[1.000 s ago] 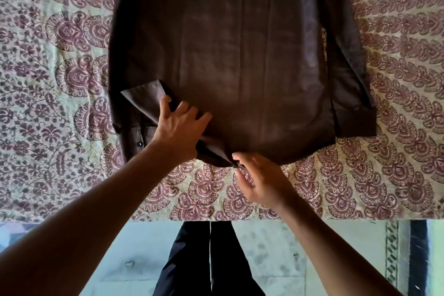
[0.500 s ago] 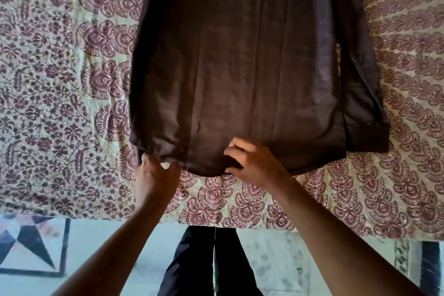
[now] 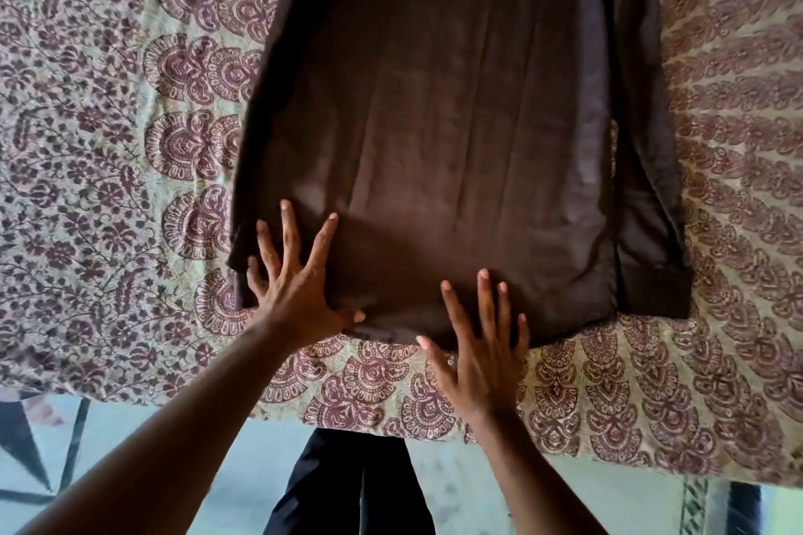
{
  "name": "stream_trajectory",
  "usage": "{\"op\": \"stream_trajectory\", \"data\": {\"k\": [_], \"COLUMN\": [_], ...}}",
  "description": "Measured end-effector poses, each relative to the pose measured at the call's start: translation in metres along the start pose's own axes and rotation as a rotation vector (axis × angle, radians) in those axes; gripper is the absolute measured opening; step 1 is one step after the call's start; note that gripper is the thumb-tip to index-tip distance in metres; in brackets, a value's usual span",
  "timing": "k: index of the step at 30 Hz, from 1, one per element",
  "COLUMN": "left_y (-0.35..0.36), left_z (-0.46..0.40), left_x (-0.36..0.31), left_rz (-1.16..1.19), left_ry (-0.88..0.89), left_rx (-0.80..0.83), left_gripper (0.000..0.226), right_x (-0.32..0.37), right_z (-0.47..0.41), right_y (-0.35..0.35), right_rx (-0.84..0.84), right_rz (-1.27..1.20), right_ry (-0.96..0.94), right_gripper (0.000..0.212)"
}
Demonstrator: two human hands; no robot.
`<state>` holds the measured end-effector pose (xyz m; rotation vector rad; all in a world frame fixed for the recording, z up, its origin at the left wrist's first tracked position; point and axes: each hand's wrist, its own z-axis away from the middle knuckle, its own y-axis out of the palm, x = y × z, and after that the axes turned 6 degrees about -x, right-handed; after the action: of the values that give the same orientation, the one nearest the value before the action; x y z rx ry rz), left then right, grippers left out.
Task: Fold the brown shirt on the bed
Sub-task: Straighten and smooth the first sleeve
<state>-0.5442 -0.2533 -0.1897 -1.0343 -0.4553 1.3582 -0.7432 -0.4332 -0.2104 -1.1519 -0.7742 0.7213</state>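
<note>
Though flat, shirt lengthwise (hem nearest)

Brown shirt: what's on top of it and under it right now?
On top: left hand and right hand, fingers spread flat near the brown shirt hem. Under: patterned bedspread. Anything tucked beneath is hidden.

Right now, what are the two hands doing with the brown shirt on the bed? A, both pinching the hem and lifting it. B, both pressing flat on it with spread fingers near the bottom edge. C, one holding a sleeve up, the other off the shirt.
B: the left hand and right hand lie flat, fingers spread, on the brown shirt near its bottom edge.
</note>
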Motion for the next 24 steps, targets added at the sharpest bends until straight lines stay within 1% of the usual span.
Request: {"op": "stream_trajectory", "data": {"k": [2, 4, 6, 7, 8, 10, 12, 14, 18, 21, 22, 24], "left_y": [-0.007, -0.014, -0.015, -0.013, -0.012, -0.008, -0.007, -0.011, -0.021, -0.026, -0.026, -0.024], "left_z": [-0.002, -0.007, -0.016, -0.02, -0.024, -0.031, -0.036, -0.037, -0.036, -0.035, -0.036, -0.037], "left_x": [-0.011, -0.02, -0.026, -0.031, -0.036, -0.048, -0.054, -0.052, -0.05, -0.064, -0.07, -0.085], "left_rz": [-0.02, -0.105, -0.158, -0.138, -0.1, -0.055, -0.084, -0.136, -0.198, -0.281, -0.312, -0.317], "left_ry": [-0.034, 0.035, 0.175, 0.219, 0.226, 0.17, 0.139, 0.143, 0.139, 0.134, 0.154, 0.22], "left_rx": [0.036, 0.013, 0.021, 0.043, 0.063, 0.096, 0.133, 0.168, 0.174, 0.162, 0.151, 0.096], "left_gripper": [0.156, 0.161, 0.16, 0.155, 0.15, 0.149, 0.155, 0.164, 0.172, 0.176, 0.175, 0.158], "right_x": [0.005, 0.02, 0.037, 0.045, 0.051, 0.054, 0.043, 0.02, -0.049, -0.075, -0.075, -0.069], "right_z": [-0.001, -0.015, -0.037, -0.049, -0.06, -0.075, -0.074, -0.058, -0.011, 0.006, 0.003, -0.018], "right_y": [-0.007, -0.016, -0.021, -0.019, -0.016, -0.007, -0.003, -0.001, -0.005, -0.013, -0.016, -0.022], "right_rx": [-0.039, -0.09, -0.101, -0.085, -0.061, -0.01, -0.004, -0.033, -0.101, -0.084, -0.1, -0.149], "right_rz": [-0.005, -0.015, -0.016, -0.009, -0.007, -0.018, -0.015, 0.006, 0.031, 0.039, 0.035, 0.024], "right_ry": [0.154, 0.204, 0.158, 0.118, 0.077, 0.032, 0.016, 0.033, 0.288, 0.367, 0.37, 0.34], "right_gripper": [0.077, 0.076, 0.077, 0.078, 0.079, 0.079, 0.077, 0.077, 0.081, 0.083, 0.082, 0.079]}}
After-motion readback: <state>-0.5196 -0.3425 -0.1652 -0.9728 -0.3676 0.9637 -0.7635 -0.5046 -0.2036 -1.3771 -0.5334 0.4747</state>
